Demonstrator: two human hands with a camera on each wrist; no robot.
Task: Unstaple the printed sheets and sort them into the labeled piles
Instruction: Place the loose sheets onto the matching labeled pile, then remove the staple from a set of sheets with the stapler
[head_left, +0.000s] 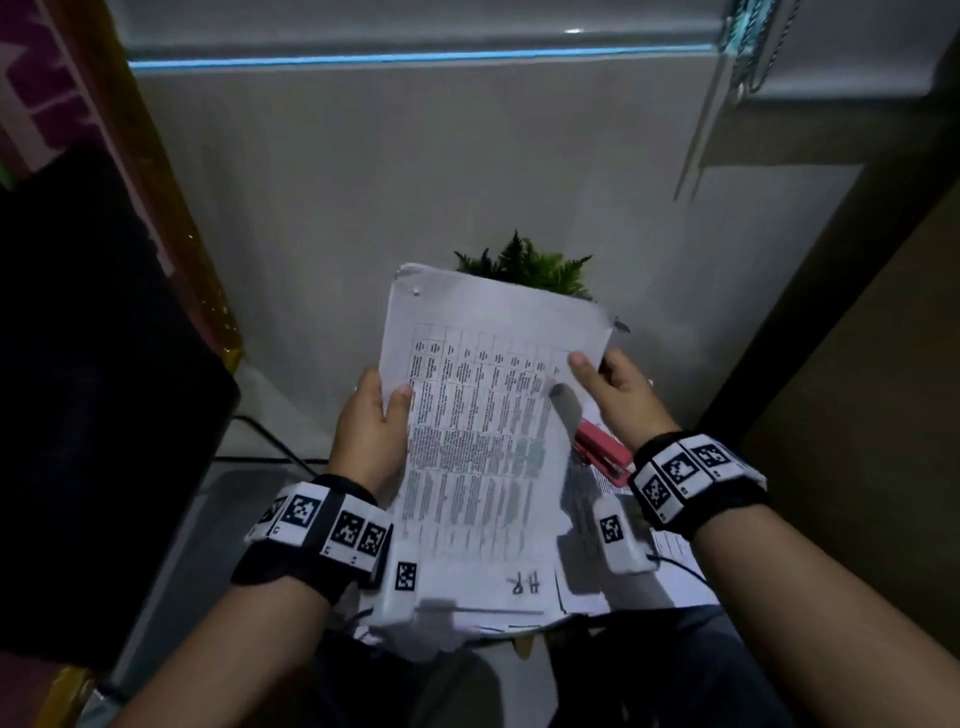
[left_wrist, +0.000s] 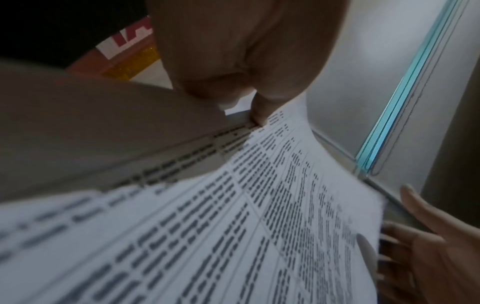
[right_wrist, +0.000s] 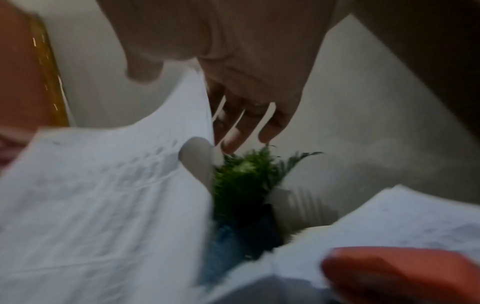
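Observation:
A stapled set of printed sheets (head_left: 478, 431) with a text table is held up in front of me. A staple (head_left: 415, 292) sits in its far left corner. My left hand (head_left: 371, 426) grips the left edge, thumb on top and fingers underneath; the left wrist view shows that thumb (left_wrist: 259, 111) pressing the sheets (left_wrist: 259, 226). My right hand (head_left: 618, 395) hovers at the right edge with straight, spread fingers (right_wrist: 233, 133) behind the paper (right_wrist: 103, 195), thumb raised off it. Handwritten "HR" (head_left: 524, 584) shows near the sheets' near edge.
A red stapler (head_left: 602, 452) (right_wrist: 402, 273) lies on more printed papers (head_left: 670, 551) under my right wrist. A small green plant (head_left: 524, 265) stands behind the sheets against the grey wall. A large black object (head_left: 93, 389) fills the left side, with a cable (head_left: 270, 441) beside it.

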